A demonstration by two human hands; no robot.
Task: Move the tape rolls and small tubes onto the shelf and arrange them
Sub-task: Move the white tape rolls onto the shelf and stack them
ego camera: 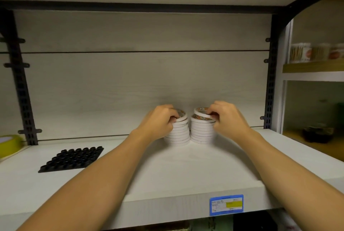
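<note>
left hand (163,119): pinching top roll of left tape stack (177,132) | right hand (224,117): pinching tilted top roll of right tape stack (202,130) | stacks: side by side, touching, at back of shelf (186,171) | black tray (71,159): left on shelf

My left hand (163,119) covers the left side of the left tape stack (178,134); my right hand (226,117) hides the right edge of the right tape stack (202,132). Top labels too blurred to read. Yellow roll (9,145) cut off at the left edge. Price tag (226,205) text illegible. Jars (307,52) on the neighbouring shelf blurred, dark object (317,135) below unclear.
</note>
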